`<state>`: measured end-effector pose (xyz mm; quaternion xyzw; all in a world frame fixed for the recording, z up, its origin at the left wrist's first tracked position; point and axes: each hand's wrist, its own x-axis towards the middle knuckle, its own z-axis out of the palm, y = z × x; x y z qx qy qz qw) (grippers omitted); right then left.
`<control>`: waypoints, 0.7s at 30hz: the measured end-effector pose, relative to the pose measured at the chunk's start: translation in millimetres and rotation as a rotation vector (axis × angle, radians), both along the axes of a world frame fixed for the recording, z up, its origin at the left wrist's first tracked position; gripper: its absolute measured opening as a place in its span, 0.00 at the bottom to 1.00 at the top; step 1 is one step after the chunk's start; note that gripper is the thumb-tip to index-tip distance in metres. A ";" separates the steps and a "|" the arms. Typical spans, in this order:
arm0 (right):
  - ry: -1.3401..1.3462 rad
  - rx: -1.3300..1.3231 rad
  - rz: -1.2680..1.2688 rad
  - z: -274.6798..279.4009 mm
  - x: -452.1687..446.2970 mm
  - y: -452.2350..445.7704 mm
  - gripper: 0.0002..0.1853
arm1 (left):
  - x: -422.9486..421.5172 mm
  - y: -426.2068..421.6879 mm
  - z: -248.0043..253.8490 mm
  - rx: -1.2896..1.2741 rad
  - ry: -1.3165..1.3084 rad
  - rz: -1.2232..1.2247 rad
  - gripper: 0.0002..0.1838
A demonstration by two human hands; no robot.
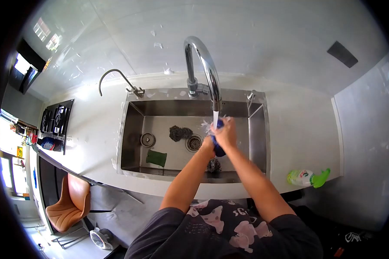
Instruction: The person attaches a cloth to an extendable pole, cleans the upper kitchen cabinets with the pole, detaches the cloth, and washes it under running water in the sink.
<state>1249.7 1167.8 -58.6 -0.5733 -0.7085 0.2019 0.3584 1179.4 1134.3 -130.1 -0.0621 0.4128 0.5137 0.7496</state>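
Water runs from the chrome faucet [215, 82] onto a dark blue item [218, 149], seemingly a cloth, held over the right part of the steel sink [259, 129]. My right hand [226, 131] is closed round its upper part, under the stream, with water splashing beside it. Lower and to the left, my left hand [208, 146] grips the same item. Dark scouring pads [176, 133] lie on the sink floor by the drain [194, 143], and another pad [213, 165] sits below my hands. A green sponge [156, 158] rests at the sink's lower left.
A green and white spray bottle [306, 177] lies on the counter at the right. A thin curved tap [116, 72] stands behind the sink's left corner. The gas stove [56, 121] is at the far left, with a brown chair [73, 200] below.
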 end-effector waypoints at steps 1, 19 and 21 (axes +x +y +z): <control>-0.019 -0.002 0.006 -20.5 5.7 17.7 0.21 | 4.7 1.0 7.5 -0.030 0.144 -0.014 0.21; 0.309 0.030 0.348 22.2 -5.8 -55.4 0.10 | -36.6 -12.1 -10.3 0.356 -0.198 0.103 0.17; 0.345 -0.036 0.319 39.2 -12.0 -76.3 0.09 | -51.7 0.0 -65.5 0.486 -0.434 -0.087 0.17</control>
